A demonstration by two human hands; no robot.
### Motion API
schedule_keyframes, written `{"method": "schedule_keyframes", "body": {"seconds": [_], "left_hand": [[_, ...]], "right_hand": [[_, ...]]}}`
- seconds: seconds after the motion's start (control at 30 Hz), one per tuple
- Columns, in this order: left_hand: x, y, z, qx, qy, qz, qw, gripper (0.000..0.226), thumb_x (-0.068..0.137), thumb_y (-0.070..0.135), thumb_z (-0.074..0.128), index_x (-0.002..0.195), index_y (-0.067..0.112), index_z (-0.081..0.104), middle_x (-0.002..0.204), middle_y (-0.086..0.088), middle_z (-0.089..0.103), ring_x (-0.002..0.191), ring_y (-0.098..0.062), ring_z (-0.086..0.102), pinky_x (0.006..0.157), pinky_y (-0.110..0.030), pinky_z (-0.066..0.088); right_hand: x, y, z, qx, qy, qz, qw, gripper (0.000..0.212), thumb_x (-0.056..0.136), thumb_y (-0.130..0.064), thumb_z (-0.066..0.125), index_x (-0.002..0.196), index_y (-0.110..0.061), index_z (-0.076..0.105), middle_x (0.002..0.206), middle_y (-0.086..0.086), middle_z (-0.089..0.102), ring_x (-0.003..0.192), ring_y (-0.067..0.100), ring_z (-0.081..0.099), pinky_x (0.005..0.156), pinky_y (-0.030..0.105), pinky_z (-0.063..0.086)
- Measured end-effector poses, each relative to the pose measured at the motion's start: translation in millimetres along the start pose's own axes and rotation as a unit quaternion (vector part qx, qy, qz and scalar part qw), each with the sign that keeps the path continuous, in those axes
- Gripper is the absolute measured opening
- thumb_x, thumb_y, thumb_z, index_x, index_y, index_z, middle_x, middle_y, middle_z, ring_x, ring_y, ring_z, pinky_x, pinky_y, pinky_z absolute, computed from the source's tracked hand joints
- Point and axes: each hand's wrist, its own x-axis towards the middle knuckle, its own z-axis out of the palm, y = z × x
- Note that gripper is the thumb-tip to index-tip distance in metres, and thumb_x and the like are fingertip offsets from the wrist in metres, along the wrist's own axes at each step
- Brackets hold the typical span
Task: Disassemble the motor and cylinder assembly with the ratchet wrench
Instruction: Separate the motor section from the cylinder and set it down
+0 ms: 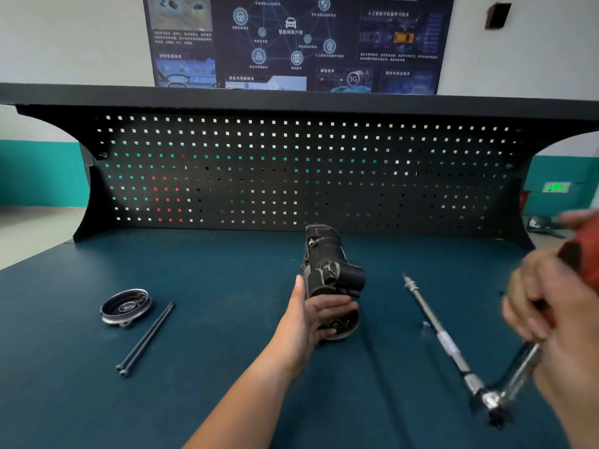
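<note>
1. At mid-bench, the motor and cylinder assembly sits on the teal bench top. Its dark body points away toward the pegboard, and its wider flanged end is nearest the person. Whether it lies flat or is propped up, I can't tell.
2. Coming in from below, the left hand has thumb and fingers wrapped round that near end of the assembly, a firm clamp.
3. Over on the right, the right hand is a blur, but its fingers are plainly curled round the handle of the ratchet wrench, which slants up off the mat.
4. The wrench head is low at the front right of the bench. I can't make out if it touches the mat.
5. From that head a long extension bar runs away toward the pegboard. Its tip is right of the assembly, and the two are apart.
6. Far left, a round metal end cover lies open side up.
7. Just beside it, two long bolts lie side by side, heads nearest the person.
8. Above the pegboard, a dark poster hangs on the wall.
</note>
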Motion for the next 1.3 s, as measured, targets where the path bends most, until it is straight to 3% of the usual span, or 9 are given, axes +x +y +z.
{"method": "schedule_keyframes", "body": {"seconds": [0.07,0.17,0.43,0.63,0.83,1.03,1.13,1.2,1.3], "left_hand": [[-0.5,0.8,-0.6,0.003,-0.012,0.002,1.0,0.087,0.085,0.068,0.003,0.112,0.015,0.066,0.111,0.001,0.071,0.107,-0.004,0.062,0.091,-0.031,0.04],[-1.6,1.2,0.5,0.013,-0.016,0.009,1.0,0.087,0.079,0.071,0.008,0.113,0.015,0.065,0.112,0.001,0.071,0.109,-0.004,0.062,0.092,-0.031,0.04],[-2.8,1.4,1.3,0.02,-0.015,0.012,1.0,0.09,0.07,0.076,0.013,0.115,0.016,0.064,0.113,0.002,0.07,0.116,-0.009,0.057,0.094,-0.034,0.039],[-5.2,4.7,2.5,0.024,-0.009,0.013,1.0,0.09,0.071,0.074,0.012,0.115,0.015,0.064,0.113,0.001,0.07,0.116,-0.01,0.058,0.094,-0.034,0.039],[-6.1,4.6,2.5,0.035,0.013,0.022,0.999,0.066,0.095,0.056,0.016,0.097,0.017,0.069,0.109,0.001,0.072,0.109,-0.008,0.063,0.086,-0.031,0.042],[-9.0,1.8,2.1,0.129,0.034,0.056,0.989,0.029,0.101,0.022,0.04,0.093,0.02,0.067,0.1,0.007,0.074,0.1,-0.004,0.066,0.08,-0.021,0.046],[-10.0,2.0,2.3,0.18,0.062,0.083,0.978,0.02,0.096,0.013,0.052,0.085,0.018,0.068,0.084,0.01,0.075,0.08,0.002,0.067,0.063,-0.01,0.045],[-8.9,0.3,0.2,0.259,0.107,0.118,0.953,0.019,0.092,0.014,0.059,0.077,0.021,0.068,0.074,0.008,0.073,0.069,0.0,0.064,0.059,-0.018,0.047],[-6.9,-3.1,-5.5,0.325,0.182,0.162,0.914,0.027,0.084,0.024,0.068,0.059,0.025,0.058,0.059,0.005,0.065,0.055,-0.005,0.054,0.056,-0.028,0.046]], "right_hand": [[-14.0,13.6,-14.1,-0.191,-0.067,-0.018,0.979,0.035,0.072,-0.023,0.068,0.099,-0.04,0.055,0.072,-0.02,0.061,0.053,-0.004,0.054,0.053,0.005,0.043],[-25.8,26.4,-26.2,-0.394,-0.271,-0.015,0.878,0.043,0.079,-0.035,0.067,0.11,-0.056,0.047,0.101,-0.033,0.06,0.079,-0.012,0.059,0.07,-0.002,0.039],[-37.1,95.8,-66.9,-0.506,-0.493,0.053,0.706,0.034,0.094,-0.042,0.046,0.125,-0.05,0.037,0.116,-0.026,0.056,0.102,-0.003,0.051,0.074,0.003,0.032],[-37.7,123.9,-61.0,-0.57,-0.537,0.073,0.618,0.038,0.097,-0.045,0.038,0.134,-0.042,0.03,0.126,-0.018,0.052,0.112,0.005,0.05,0.087,0.021,0.039],[-44.3,136.3,-70.7,-0.544,-0.506,0.079,0.665,0.035,0.091,-0.061,0.038,0.123,-0.045,0.039,0.114,-0.025,0.036,0.11,-0.006,0.031,0.092,0.011,0.022],[-17.7,127.1,-53.4,-0.491,-0.53,0.181,0.668,0.035,0.08,-0.068,0.049,0.102,-0.041,0.054,0.103,-0.024,0.05,0.101,-0.008,0.046,0.091,0.019,0.04],[20.7,126.2,-14.6,-0.476,-0.345,0.09,0.804,0.009,0.085,-0.033,0.065,0.077,-0.03,0.06,0.082,-0.01,0.059,0.08,0.008,0.056,0.08,0.032,0.047],[45.9,125.6,22.9,-0.416,-0.228,0.063,0.878,0.021,0.084,-0.023,0.067,0.072,-0.035,0.055,0.079,-0.01,0.056,0.077,0.006,0.055,0.073,0.029,0.046],[72.1,139.5,72.9,-0.46,-0.232,0.101,0.851,0.013,0.084,-0.041,0.064,0.086,-0.035,0.053,0.094,-0.014,0.045,0.092,0.008,0.048,0.076,0.03,0.043]]}}
